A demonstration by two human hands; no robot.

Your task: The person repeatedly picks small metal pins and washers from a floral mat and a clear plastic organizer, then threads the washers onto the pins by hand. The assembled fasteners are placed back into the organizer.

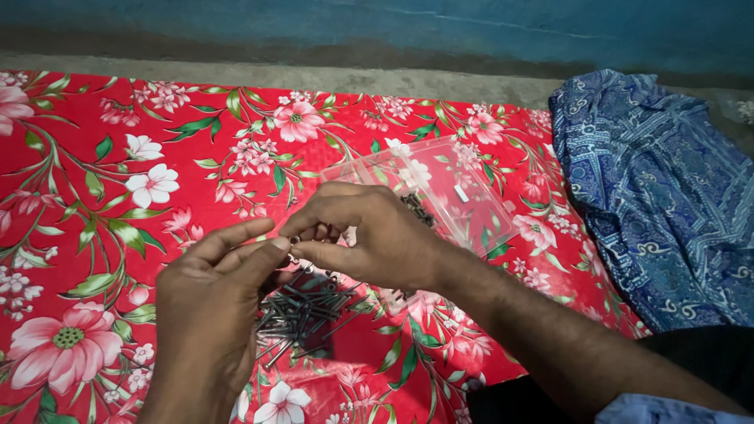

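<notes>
Two hands over the red floral cloth (94, 196), fingertips meeting. The left hand (208, 314) pinches in narrow with thumb and forefinger, the right hand (369, 235) curls tight against it, and one small metal piece (294, 240) sits pinched between them. Just below lies one pile of dark screws (302, 314), too tangled to count. One clear plastic box (440, 192) lies behind the right hand, and one blue patterned cloth (652, 196) sits at the right.

A red flowered cloth (118, 196) carries a pile of dark metal screws (302, 314), a clear plastic box (440, 192) behind them, and a crumpled blue patterned cloth (652, 196) at its right edge.
</notes>
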